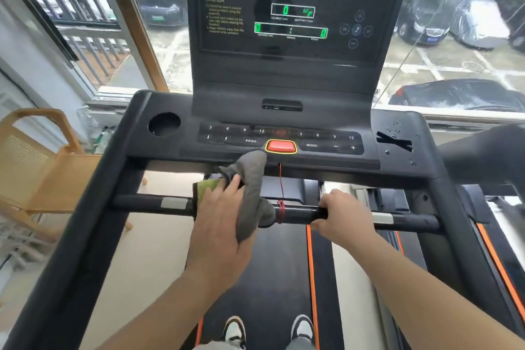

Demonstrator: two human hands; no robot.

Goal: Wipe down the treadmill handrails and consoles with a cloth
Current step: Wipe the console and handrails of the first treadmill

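A grey cloth (252,193) with a green patch is draped over the treadmill's black front crossbar (298,214), left of centre. My left hand (218,224) lies on the cloth and grips it against the bar. My right hand (345,217) is curled round the bare bar to the right, next to a silver sensor patch. Above the bar is the button console (312,145) with a red stop button (281,146). The upright display screen (289,22) shows green digits. A red safety cord (281,193) hangs from the console and is wound round the bar between my hands.
The left handrail (93,207) and right handrail (466,221) run back toward me. A cup holder (164,125) sits at the console's left. A wooden chair (42,167) stands left of the treadmill. My feet (267,329) are on the belt. Windows lie ahead.
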